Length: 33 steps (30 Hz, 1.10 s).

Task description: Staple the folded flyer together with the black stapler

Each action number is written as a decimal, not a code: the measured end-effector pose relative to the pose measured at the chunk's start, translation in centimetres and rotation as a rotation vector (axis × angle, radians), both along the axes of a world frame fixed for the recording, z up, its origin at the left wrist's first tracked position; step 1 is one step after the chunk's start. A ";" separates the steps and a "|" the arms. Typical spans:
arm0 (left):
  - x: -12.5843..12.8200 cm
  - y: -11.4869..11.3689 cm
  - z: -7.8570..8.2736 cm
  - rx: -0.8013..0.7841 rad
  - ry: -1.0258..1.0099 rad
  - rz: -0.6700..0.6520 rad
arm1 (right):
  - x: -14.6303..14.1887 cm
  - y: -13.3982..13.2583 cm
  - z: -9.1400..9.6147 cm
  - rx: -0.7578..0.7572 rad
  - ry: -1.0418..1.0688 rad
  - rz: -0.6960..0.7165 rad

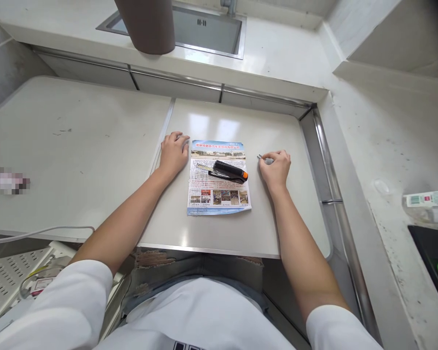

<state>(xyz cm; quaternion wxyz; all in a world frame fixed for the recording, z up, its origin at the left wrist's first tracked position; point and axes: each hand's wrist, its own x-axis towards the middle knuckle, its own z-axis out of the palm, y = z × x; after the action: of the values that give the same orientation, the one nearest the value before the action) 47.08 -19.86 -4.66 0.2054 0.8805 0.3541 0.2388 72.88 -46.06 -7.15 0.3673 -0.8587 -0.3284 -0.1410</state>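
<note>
A printed leaflet stack (219, 192) lies on the white table (241, 228) in front of me. A black stapler with an orange tip (229, 172) rests across its upper half. My left hand (174, 153) lies beside the leaflet's top left corner, fingers loosely curled on the table and holding nothing. My right hand (275, 167) rests to the right of the leaflet, its fingers pinched on a small metal piece (259, 156) at the fingertips, too small to name.
A steel sink (211, 29) sits in the counter behind, with a brown cylinder (148, 24) hanging over it. A metal rail (324, 165) borders the table on the right. A white tube (428, 199) and a black tray (432, 253) lie at far right.
</note>
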 end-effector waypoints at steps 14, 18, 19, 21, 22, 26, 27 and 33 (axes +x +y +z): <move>-0.2 -0.6 0.1 0.022 0.009 0.078 | 0.2 0.3 -1.0 -0.023 -0.019 0.137; -0.2 -0.5 0.0 0.004 0.039 0.069 | -0.2 0.5 -0.6 -0.097 0.009 0.187; -0.2 -0.4 -0.1 -0.001 0.032 0.054 | -0.3 0.6 -0.6 -0.109 0.011 0.191; -0.2 -0.2 -0.2 -0.018 0.003 0.029 | -0.3 0.6 -0.6 -0.121 0.013 0.196; -0.1 -0.1 -0.3 -0.032 -0.018 0.025 | -0.3 0.6 -0.5 -0.118 0.013 0.200; 0.1 0.1 -0.6 -0.110 -0.064 0.017 | -1.3 0.7 0.9 -0.025 0.016 0.229; 0.1 0.1 -0.7 -0.118 -0.059 0.012 | -1.8 0.8 1.4 0.013 0.013 0.241; 0.0 0.3 -0.8 -0.063 0.011 -0.035 | -5.7 1.3 3.7 0.165 -0.024 0.578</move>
<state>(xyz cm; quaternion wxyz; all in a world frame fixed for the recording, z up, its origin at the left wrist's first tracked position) 47.04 -19.52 -5.43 0.2352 0.8810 0.3472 0.2191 67.16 -44.76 -3.45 0.4568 -0.6951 -0.5510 -0.0672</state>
